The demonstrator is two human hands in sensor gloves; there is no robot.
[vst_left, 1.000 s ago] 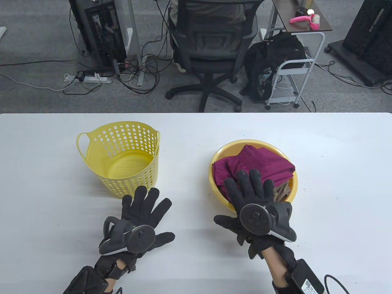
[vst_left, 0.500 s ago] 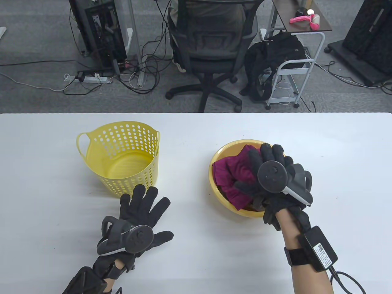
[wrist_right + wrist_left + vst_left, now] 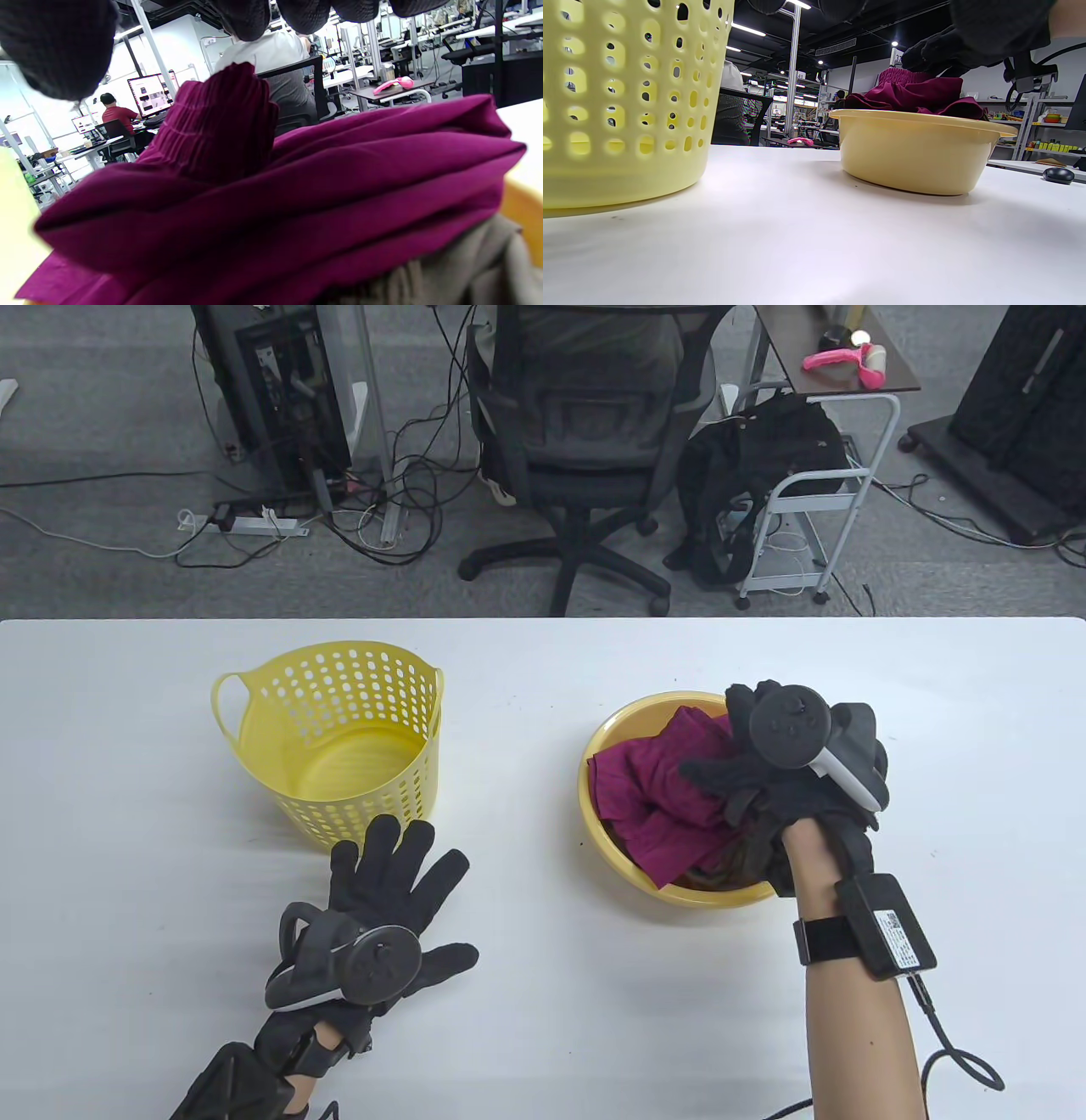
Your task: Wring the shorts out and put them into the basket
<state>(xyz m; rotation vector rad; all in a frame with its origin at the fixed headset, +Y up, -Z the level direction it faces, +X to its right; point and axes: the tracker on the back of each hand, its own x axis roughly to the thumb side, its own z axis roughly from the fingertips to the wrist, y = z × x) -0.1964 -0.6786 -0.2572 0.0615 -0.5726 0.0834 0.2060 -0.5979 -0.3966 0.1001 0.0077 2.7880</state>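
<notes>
Nearby, right hand [image 3: 785, 768] grips maroon shorts [image 3: 657, 789] over tan cloth [image 3: 462, 271]; left hand [image 3: 386, 899] flat.

Both hands: black knit gloves w/ grey disc trackers; right forearm [image 3: 857, 1027] bare, strapped black box, cable.

This is an open-plan office or lab: beyond the white table [image 3: 543, 661] stand a swivel chair [image 3: 585, 432], a cabled computer tower [image 3: 280, 390] at upper left and a rolling cart [image 3: 814, 492], with lit monitors [image 3: 150, 95] and desk rows behind.
</notes>
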